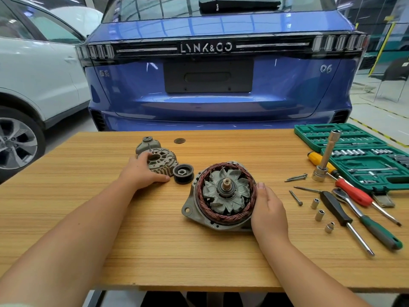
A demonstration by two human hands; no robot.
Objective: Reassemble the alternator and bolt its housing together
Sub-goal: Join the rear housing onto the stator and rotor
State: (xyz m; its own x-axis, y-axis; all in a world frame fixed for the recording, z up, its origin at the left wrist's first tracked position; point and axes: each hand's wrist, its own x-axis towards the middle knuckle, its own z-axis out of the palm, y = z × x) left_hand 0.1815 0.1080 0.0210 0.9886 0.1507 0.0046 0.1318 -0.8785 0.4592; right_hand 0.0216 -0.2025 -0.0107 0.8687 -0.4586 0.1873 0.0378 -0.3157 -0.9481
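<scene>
- Left hand (141, 171) grips the near side of the grey rear housing cover (162, 161), far-left of centre on the wooden table (155, 251); the black pulley (183, 173) sits just beside it
- Alternator body (221, 196), copper windings and fan upward, lies mid-table; right hand (269, 212) cups its right rim, fingers curved against it
- Loose bolts (296, 177), small sockets (319, 214) and screwdrivers (345, 220) lie right of it
- Open green case (309, 131) holds rows of sockets, overhanging the right edge; bare wood spans the near edge
</scene>
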